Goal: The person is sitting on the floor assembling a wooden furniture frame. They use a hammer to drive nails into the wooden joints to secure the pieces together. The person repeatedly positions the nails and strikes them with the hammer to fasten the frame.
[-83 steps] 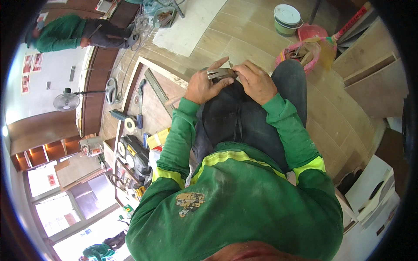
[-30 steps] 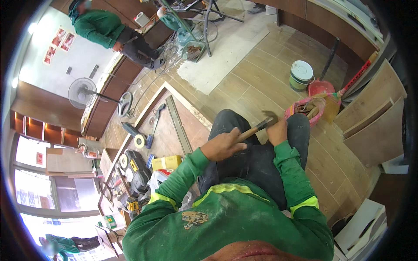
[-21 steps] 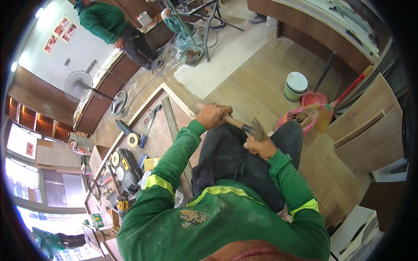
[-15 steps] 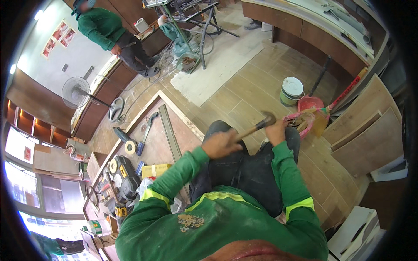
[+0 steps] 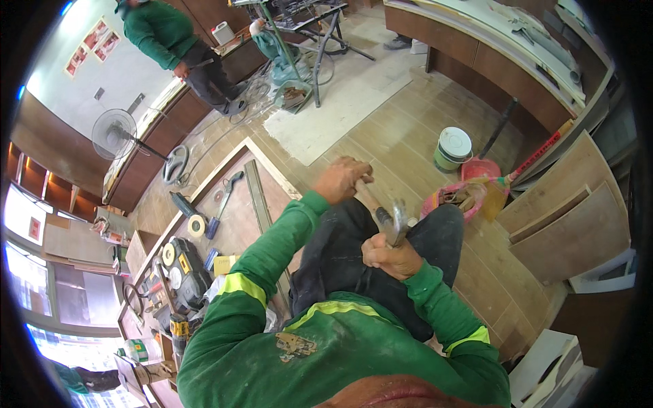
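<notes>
A claw hammer [image 5: 371,198] with a wooden handle is held over my lap. My left hand [image 5: 342,180] is closed round the far end of its handle, and the handle slopes down to the right from there. The metal hammer head [image 5: 396,224] sits right against my right hand [image 5: 392,257], which is closed in a fist above my thighs. What that fist grips is hidden by the fingers and the hammer head.
At left, a wood-framed panel [image 5: 235,146] carries tape rolls [image 5: 196,226], an angle grinder [image 5: 182,202] and a black tool case [image 5: 187,275]. A pink basket [image 5: 435,197], white-lidded bucket [image 5: 454,141] and leaning boards [image 5: 564,204] are at right. A co-worker [image 5: 160,30] stands far left.
The hammer has swung round, its head moving down and nearer my body. My left hand has risen away from me, while my right hand has come down and left. My legs have shifted.
</notes>
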The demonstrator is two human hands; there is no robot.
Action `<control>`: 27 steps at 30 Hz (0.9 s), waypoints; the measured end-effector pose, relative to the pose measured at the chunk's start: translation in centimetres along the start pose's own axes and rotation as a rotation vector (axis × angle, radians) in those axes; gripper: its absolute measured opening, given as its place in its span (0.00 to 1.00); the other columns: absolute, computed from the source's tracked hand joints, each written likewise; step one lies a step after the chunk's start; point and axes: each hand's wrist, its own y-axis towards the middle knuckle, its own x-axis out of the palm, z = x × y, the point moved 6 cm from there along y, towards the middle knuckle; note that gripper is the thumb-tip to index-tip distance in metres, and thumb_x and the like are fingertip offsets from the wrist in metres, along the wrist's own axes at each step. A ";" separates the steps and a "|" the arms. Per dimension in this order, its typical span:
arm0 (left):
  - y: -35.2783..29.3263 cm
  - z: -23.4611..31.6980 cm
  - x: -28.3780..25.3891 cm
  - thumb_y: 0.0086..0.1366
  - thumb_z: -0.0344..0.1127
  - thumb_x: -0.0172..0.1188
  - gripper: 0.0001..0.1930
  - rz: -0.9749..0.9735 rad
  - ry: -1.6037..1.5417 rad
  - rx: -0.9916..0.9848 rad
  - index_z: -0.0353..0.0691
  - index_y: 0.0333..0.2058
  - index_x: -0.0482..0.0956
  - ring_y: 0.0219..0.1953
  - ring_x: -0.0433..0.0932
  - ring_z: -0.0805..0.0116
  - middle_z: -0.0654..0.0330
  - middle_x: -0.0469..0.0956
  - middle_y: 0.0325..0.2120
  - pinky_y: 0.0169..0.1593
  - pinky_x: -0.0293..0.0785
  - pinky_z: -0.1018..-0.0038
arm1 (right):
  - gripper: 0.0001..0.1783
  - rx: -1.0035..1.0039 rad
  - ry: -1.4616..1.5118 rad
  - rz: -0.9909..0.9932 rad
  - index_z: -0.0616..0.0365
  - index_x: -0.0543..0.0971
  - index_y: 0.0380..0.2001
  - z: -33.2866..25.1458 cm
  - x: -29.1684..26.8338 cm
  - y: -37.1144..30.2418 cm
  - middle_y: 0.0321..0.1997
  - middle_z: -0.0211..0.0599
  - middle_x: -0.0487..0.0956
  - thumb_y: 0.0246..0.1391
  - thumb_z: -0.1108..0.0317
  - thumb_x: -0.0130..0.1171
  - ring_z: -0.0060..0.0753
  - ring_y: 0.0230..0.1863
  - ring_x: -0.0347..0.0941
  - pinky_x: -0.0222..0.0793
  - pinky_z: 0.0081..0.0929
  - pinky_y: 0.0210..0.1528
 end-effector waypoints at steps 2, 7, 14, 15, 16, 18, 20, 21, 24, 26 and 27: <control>-0.7 -1.1 2.3 0.64 0.38 0.71 0.11 -0.060 -0.118 -0.052 0.42 0.38 0.80 0.44 0.81 0.49 0.54 0.83 0.33 0.52 0.73 0.55 | 0.14 0.003 0.139 0.021 0.55 0.73 0.23 -1.1 0.6 0.2 0.24 0.28 0.68 0.58 0.78 0.67 0.26 0.29 0.67 0.64 0.28 0.34; -2.3 -1.3 2.5 0.63 0.47 0.72 0.16 -0.133 0.200 -0.221 0.43 0.40 0.80 0.35 0.84 0.46 0.52 0.83 0.27 0.40 0.78 0.53 | 0.06 -0.129 -0.866 0.694 0.62 0.81 0.34 -6.7 -10.3 -2.0 0.33 0.37 0.81 0.56 0.72 0.68 0.36 0.35 0.79 0.74 0.37 0.39; -5.8 15.6 2.4 0.71 0.50 0.69 0.53 -0.528 -0.812 -0.332 0.40 0.77 0.38 0.47 0.84 0.48 0.39 0.81 0.47 0.46 0.79 0.61 | 0.14 -0.346 -1.643 1.028 0.60 0.85 0.46 -12.1 -19.1 -0.3 0.35 0.56 0.85 0.57 0.69 0.65 0.61 0.40 0.84 0.78 0.47 0.43; -5.8 17.7 2.6 0.71 0.51 0.68 0.57 -0.519 -1.069 -0.293 0.41 0.78 0.31 0.58 0.75 0.52 0.41 0.68 0.60 0.55 0.74 0.61 | 0.13 -0.305 -1.697 0.991 0.59 0.85 0.45 -10.5 -20.0 0.9 0.36 0.56 0.85 0.57 0.68 0.65 0.62 0.40 0.83 0.78 0.47 0.43; -5.9 19.8 3.0 0.71 0.51 0.68 0.61 -0.532 -1.340 -0.252 0.42 0.79 0.24 0.69 0.65 0.55 0.44 0.56 0.72 0.64 0.68 0.62 | 0.13 -0.252 -1.760 0.951 0.58 0.86 0.45 -9.0 -20.9 1.7 0.36 0.56 0.85 0.57 0.67 0.64 0.62 0.40 0.83 0.78 0.48 0.44; -3.9 21.1 1.8 0.69 0.50 0.70 0.63 -0.472 -1.004 0.066 0.41 0.78 0.24 0.69 0.67 0.55 0.43 0.57 0.71 0.64 0.68 0.60 | 0.12 -0.102 -1.708 0.629 0.59 0.86 0.40 -5.2 -20.4 4.1 0.37 0.57 0.85 0.58 0.64 0.61 0.63 0.40 0.83 0.78 0.52 0.44; -1.9 21.0 1.4 0.68 0.48 0.72 0.64 -0.377 -0.955 0.071 0.39 0.78 0.23 0.69 0.67 0.53 0.42 0.52 0.74 0.63 0.70 0.60 | 0.13 -0.090 -1.726 0.479 0.60 0.86 0.37 -1.8 -17.1 4.9 0.37 0.58 0.85 0.57 0.63 0.61 0.62 0.41 0.83 0.77 0.54 0.45; -0.4 19.8 1.0 0.67 0.48 0.73 0.64 -0.220 -0.906 0.048 0.38 0.78 0.25 0.66 0.73 0.51 0.36 0.57 0.73 0.60 0.75 0.60 | 0.13 -0.083 -1.736 0.410 0.61 0.86 0.36 -0.1 -15.0 4.6 0.37 0.58 0.85 0.57 0.63 0.61 0.62 0.41 0.82 0.77 0.54 0.46; 4.6 13.3 1.7 0.71 0.41 0.69 0.61 0.014 -1.012 -0.085 0.44 0.78 0.21 0.70 0.68 0.50 0.35 0.55 0.74 0.64 0.73 0.59 | 0.14 -0.044 -1.771 0.240 0.63 0.86 0.33 2.8 -11.2 2.2 0.38 0.59 0.85 0.55 0.62 0.60 0.61 0.43 0.82 0.76 0.56 0.47; 6.4 7.7 2.1 0.76 0.44 0.61 0.49 0.038 -0.984 -0.169 0.47 0.79 0.32 0.71 0.66 0.50 0.37 0.57 0.74 0.69 0.68 0.55 | 0.12 -0.153 -1.744 0.273 0.64 0.84 0.29 0.7 -10.2 1.5 0.34 0.57 0.83 0.52 0.63 0.64 0.61 0.40 0.81 0.75 0.54 0.44; 6.3 4.2 2.6 0.79 0.48 0.56 0.42 0.049 -0.904 -0.179 0.47 0.80 0.42 0.72 0.66 0.49 0.39 0.59 0.74 0.70 0.65 0.52 | 0.12 -0.243 -1.669 0.337 0.64 0.84 0.28 -1.2 -8.8 1.1 0.32 0.56 0.83 0.51 0.63 0.66 0.61 0.39 0.80 0.75 0.54 0.43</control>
